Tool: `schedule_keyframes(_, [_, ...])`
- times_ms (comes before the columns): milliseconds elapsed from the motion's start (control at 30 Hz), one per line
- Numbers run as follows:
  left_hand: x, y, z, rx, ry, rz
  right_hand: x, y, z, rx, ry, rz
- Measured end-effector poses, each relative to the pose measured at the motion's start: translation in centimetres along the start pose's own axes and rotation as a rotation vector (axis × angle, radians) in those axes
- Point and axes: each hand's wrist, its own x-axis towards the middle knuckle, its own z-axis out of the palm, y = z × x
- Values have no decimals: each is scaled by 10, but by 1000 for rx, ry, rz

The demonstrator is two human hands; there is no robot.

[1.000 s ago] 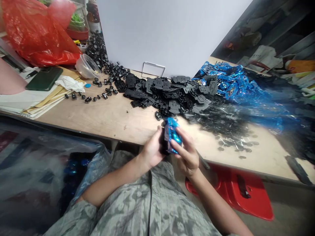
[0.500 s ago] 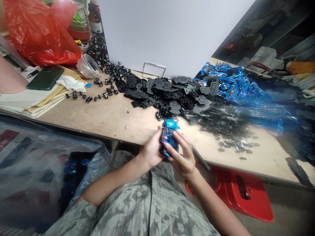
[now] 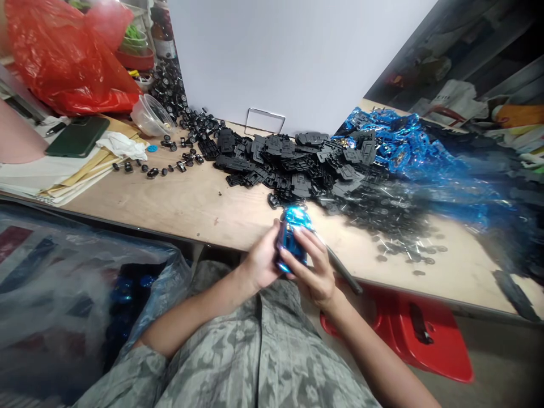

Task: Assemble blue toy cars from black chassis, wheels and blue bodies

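Note:
A shiny blue toy car is held between both hands, just over the table's front edge. My left hand is closed around its left side, the thumb along the edge. From the right, my right hand grips it with fingers lying across its top; the car's underside is hidden. Beyond the car, a heap of black plastic chassis plates spreads across the table. Small wheels on thin axles lie in a pile to the right, with blue car shells behind them.
More black wheel pieces lie at the back left, near a clear plastic cup. A dark phone rests on papers. A plastic-lined bin stands left below the table, a red stool at right. A white panel stands behind.
Both hands still hold the toy car in nearly the same place. My right hand has shifted slightly left, its fingers moving a little over the car's top.

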Motion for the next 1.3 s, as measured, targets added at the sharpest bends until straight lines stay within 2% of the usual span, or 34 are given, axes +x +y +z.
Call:
schedule_keyframes(200, [7,0,-3,-23,31,4,3,1,-1,17,-60,15])
schedule_keyframes(367, [5,2,-10,66,-52,86,4,0,1,-14,-88,3])
schedule_keyframes(533, [1,5,-14,160,-109,207,8,-4,8,-19,-1,24])
schedule_keyframes(667, [-2,19,-20,271,-78,276,14,-2,3,201,36,137])
schedule_keyframes(767, [-10,42,-22,540,-90,265,21,12,-7,250,83,273])
schedule_keyframes(833, [-15,59,-21,858,-146,273,26,27,-11,172,101,325])
schedule_keyframes(933, [-15,79,-17,1412,-189,466,28,50,-5,203,-17,317])
schedule_keyframes(1033, [-11,86,-17,1808,-108,636,20,62,12,288,-56,326])
schedule_keyframes(1133, [-11,85,-26,1950,-18,627,6,63,26,304,-23,368])
schedule_keyframes(1300, [-18,75,-41,1818,-10,692,-7,58,26,325,-50,400])
